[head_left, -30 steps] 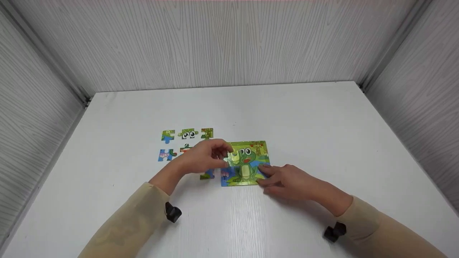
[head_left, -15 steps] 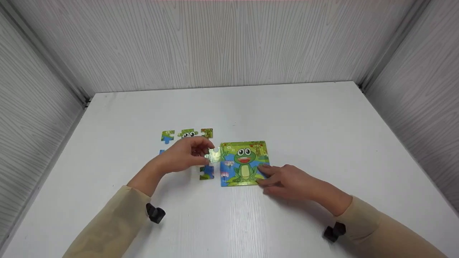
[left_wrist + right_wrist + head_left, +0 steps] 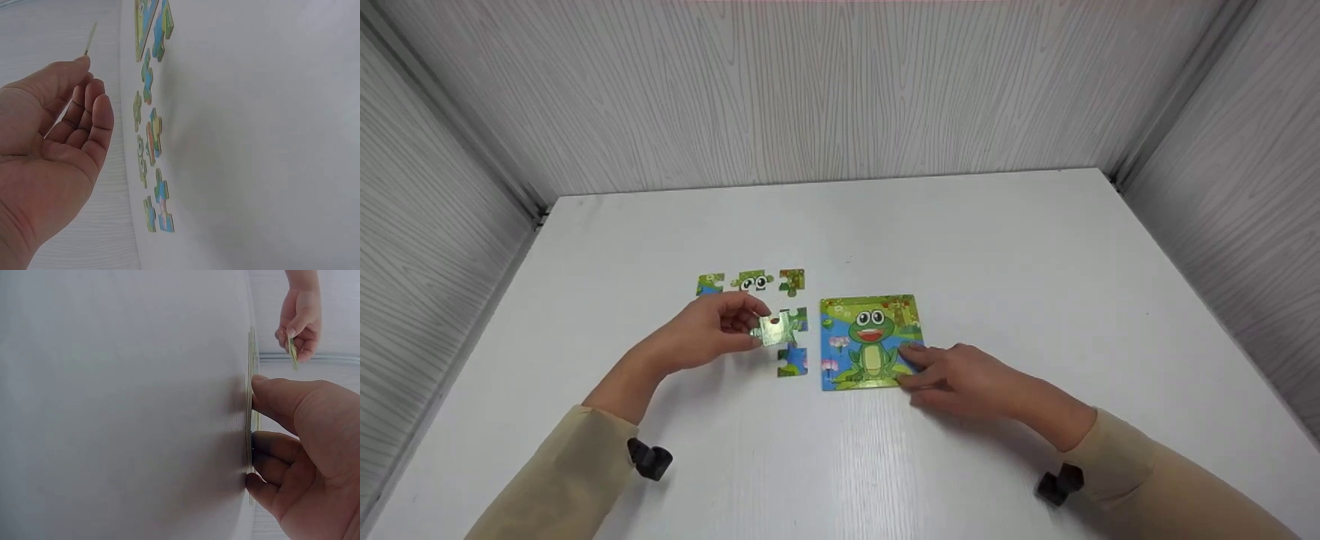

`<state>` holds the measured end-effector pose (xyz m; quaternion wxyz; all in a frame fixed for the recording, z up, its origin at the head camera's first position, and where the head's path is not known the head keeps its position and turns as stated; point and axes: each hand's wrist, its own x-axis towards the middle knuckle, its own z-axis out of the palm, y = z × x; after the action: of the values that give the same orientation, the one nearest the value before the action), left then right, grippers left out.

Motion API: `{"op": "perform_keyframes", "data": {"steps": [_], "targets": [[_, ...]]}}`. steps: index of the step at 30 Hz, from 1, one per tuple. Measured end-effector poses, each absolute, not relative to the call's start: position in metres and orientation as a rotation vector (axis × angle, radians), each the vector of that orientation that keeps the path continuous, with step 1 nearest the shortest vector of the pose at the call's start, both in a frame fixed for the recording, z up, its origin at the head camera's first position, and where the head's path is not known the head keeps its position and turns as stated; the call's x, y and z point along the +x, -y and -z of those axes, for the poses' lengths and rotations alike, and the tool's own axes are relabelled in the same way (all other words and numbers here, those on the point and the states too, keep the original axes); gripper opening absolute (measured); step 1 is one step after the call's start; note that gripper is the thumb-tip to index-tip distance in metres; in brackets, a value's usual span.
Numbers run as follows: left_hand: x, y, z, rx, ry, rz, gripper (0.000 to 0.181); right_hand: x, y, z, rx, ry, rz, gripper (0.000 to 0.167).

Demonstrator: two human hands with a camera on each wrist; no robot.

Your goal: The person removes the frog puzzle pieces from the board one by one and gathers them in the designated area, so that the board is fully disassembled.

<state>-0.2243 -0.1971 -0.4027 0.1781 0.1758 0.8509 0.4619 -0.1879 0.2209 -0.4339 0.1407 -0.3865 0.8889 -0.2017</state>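
My left hand (image 3: 694, 337) pinches a green puzzle piece (image 3: 775, 331) between thumb and fingertips. In the left wrist view that piece (image 3: 90, 39) is seen edge-on, held above the table. The square puzzle board (image 3: 840, 315), with a smiling frog picture, lies flat near the middle of the table. Fingertips of my right hand (image 3: 967, 381) rest on the board's lower right part. The right wrist view has them touching the thin board (image 3: 249, 422) seen from the side. My left hand covers some of the loose pieces in the head view.
Loose puzzle pieces lie left of the board: one with frog eyes (image 3: 753, 282), a tree-coloured corner (image 3: 792, 280), a blue-green piece (image 3: 793, 361) and several others. The white table (image 3: 997, 255) has panels at its back and both sides.
My left hand has moved left from over the board, carrying the pinched piece, and now hovers over the loose pieces. The frog picture is uncovered. My right hand has stayed put.
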Motion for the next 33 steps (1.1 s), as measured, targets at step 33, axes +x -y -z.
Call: {"op": "perform_keyframes", "data": {"steps": [33], "targets": [[-0.21, 0.243, 0.435, 0.4, -2.41, -1.212, 0.036, -0.189, -0.222, 0.438, -1.093, -2.581, 0.585, 0.036]]}}
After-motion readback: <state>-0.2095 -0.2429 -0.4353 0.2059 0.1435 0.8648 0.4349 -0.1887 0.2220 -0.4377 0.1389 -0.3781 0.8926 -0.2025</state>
